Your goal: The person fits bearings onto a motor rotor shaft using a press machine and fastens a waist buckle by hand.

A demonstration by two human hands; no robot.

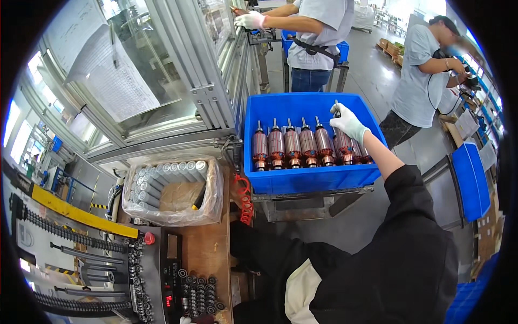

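Observation:
My right hand (349, 124), in a white glove, reaches into a blue plastic bin (313, 184) at its right side. Its fingers are closed around the upper shaft of a motor armature (343, 146). Several more armatures (292, 141) with copper windings stand upright in a row there, shafts up. At the bottom edge of the view, a bit of white glove shows, apparently my left hand (185, 320). A dark reddish piece lies beside it, and the fingers are mostly cut off, so their grip is unclear.
A plastic-lined box (215, 197) of grey cylinders stands on the wooden bench (213, 243). Bearings (202, 294) sit in stacks near a press-like machine (81, 254) with a red button (149, 238). A coiled red hose (245, 205) hangs by the bin. Two people work beyond.

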